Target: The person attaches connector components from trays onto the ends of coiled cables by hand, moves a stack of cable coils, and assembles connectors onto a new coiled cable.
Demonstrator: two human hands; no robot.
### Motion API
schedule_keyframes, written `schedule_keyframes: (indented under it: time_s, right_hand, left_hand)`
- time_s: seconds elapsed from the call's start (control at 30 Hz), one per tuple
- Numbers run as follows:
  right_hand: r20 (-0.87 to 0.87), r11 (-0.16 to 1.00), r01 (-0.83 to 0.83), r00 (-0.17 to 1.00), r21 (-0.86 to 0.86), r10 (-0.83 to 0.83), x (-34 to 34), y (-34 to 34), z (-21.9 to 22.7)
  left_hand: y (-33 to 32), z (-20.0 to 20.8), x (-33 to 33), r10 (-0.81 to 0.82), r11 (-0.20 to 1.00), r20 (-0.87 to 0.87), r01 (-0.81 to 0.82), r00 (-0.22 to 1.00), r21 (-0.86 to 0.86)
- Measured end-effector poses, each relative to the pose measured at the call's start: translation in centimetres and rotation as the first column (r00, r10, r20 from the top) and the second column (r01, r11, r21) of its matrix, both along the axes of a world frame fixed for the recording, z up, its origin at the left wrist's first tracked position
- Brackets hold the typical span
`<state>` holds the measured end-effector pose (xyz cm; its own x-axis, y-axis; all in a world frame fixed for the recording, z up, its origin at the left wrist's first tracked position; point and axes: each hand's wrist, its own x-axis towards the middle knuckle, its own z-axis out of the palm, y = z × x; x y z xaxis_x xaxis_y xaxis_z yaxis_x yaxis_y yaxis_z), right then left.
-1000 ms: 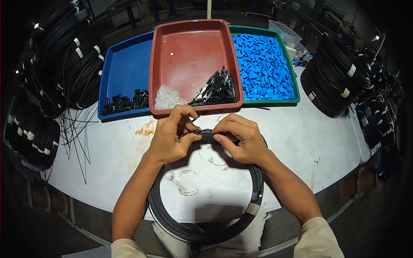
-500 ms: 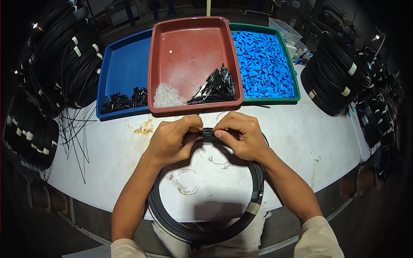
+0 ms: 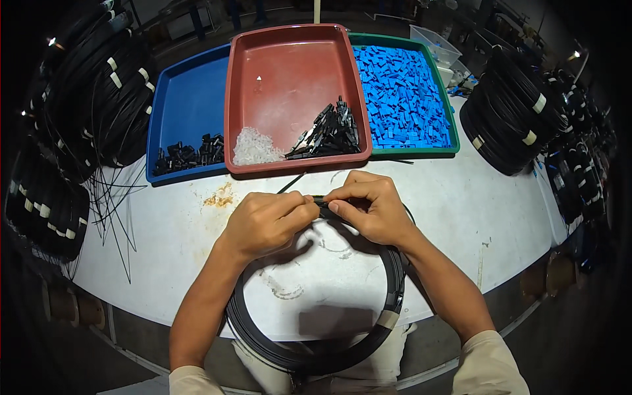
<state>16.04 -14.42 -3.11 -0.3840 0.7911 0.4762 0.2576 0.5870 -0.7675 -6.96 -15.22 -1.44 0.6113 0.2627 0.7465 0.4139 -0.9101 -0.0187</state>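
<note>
A coil of thin black cable [image 3: 395, 280] hangs partly over the table's front edge, with a pale tape band [image 3: 388, 319] around its lower right. At the coil's far side my left hand [image 3: 268, 224] is closed, thumb and fingers pinching the cable. My right hand [image 3: 370, 209] pinches the same stretch just beside it, the fingertips of both hands almost meeting. A straight black cable end [image 3: 292, 183] sticks out beyond my left fingers toward the trays. My fingers hide the exact spot they grip.
Behind my hands stand a blue tray [image 3: 191, 85] with black connector parts, a red tray [image 3: 289, 69] with clear and black pieces, and a green tray [image 3: 449, 125] full of blue clips. Black cable coils [image 3: 122, 79] are stacked at left, more coils [image 3: 510, 115] at right.
My left hand has turned over, its back now facing up, and its fingers have closed further over the cable. A cable end now shows beyond it. My right hand has barely moved.
</note>
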Motion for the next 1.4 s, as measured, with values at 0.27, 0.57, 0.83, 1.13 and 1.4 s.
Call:
schedule_keyframes:
  time_s: [0.27,0.57,0.83,1.13,1.4]
  right_hand:
    - [0.087,0.99,0.076,0.992,0.12,-0.087,-0.2,-0.5,0.3]
    - [0.054,0.938,0.133,0.986,0.321,-0.158,-0.7,-1.3,0.7]
    - [0.088,0.866,0.104,0.982,0.49,-0.167,-0.9,-1.4,0.6]
    - [0.032,0.915,0.079,0.995,0.395,-0.099,-1.0,-1.6,0.9]
    - [-0.034,0.877,0.139,0.99,0.461,-0.139,-0.6,-1.3,0.5]
  left_hand:
    - [-0.4,-0.3,0.4,0.038,0.948,0.147,0.011,0.988,-0.319]
    - [-0.5,0.4,0.1,0.206,0.487,0.334,0.2,0.92,-0.85]
    - [-0.8,0.4,0.6,0.237,0.582,0.304,0.115,0.923,-0.805]
    - [-0.6,0.6,0.5,0.19,0.727,0.313,0.081,0.931,-0.682]
    - [-0.6,0.5,0.3,0.178,0.738,0.323,0.091,0.929,-0.669]
